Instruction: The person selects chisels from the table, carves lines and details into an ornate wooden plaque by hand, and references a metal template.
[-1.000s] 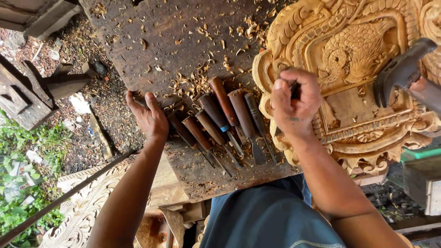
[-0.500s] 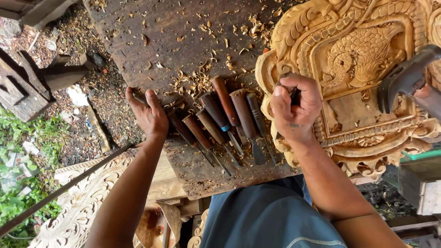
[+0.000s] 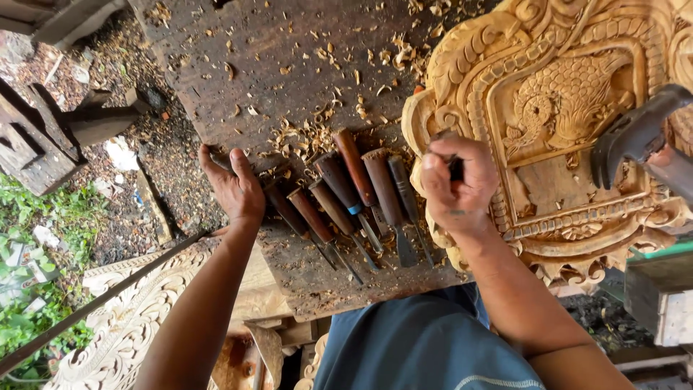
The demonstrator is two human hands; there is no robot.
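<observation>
My left hand (image 3: 237, 186) rests flat and open on the edge of a dark wooden workbench (image 3: 238, 65), right beside a row of wooden-handled chisels (image 3: 346, 191). My right hand (image 3: 458, 186) is closed around a dark tool handle (image 3: 456, 167), held over the left rim of a pale carved wooden panel (image 3: 556, 108) with scales and scrollwork. A hammer (image 3: 635, 137) with a dark metal head lies on the panel at the right.
Wood shavings (image 3: 303, 133) litter the bench. Another carved piece (image 3: 123, 325) lies below left, crossed by a thin metal rod (image 3: 94, 303). Wooden blocks (image 3: 43, 137) and green weeds (image 3: 29, 217) are on the ground at left. A green-topped block (image 3: 660, 289) sits lower right.
Both hands stay nearly where they were; the view has shifted slightly. My left hand has settled lower onto the bench edge next to the chisels.
</observation>
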